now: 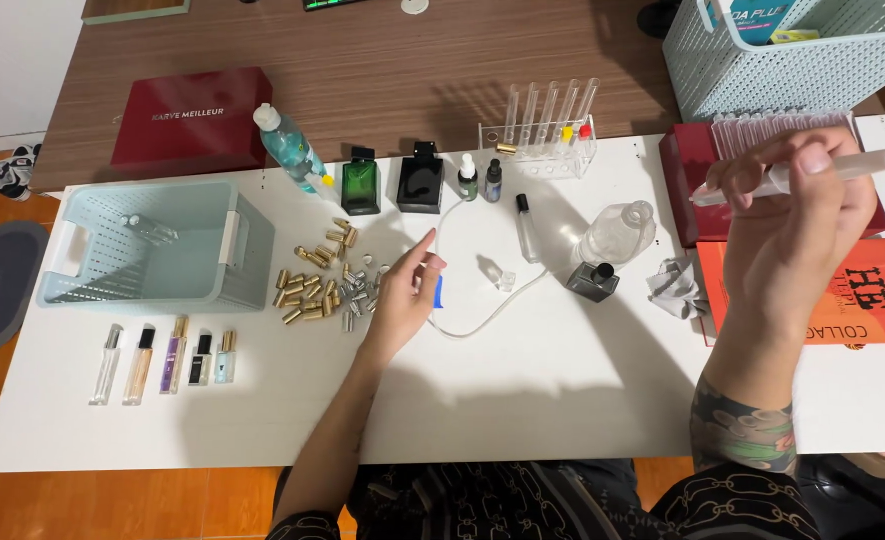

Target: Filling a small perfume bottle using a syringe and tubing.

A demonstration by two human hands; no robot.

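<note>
Boxes: one dark red box (191, 118) lies behind the pale basket (153, 243) holding small vials. Your right hand (798, 225) grips a syringe (813, 170); your left hand (403, 295) rests open right of the basket.

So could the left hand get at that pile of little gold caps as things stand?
Probably yes: the left hand lies on the white table right beside the gold caps, with nothing between them.

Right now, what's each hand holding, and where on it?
Right hand grips a clear syringe around its barrel, fingers wrapped mid-length. Left hand rests by the tubing; whether it pinches anything cannot be told.
</note>
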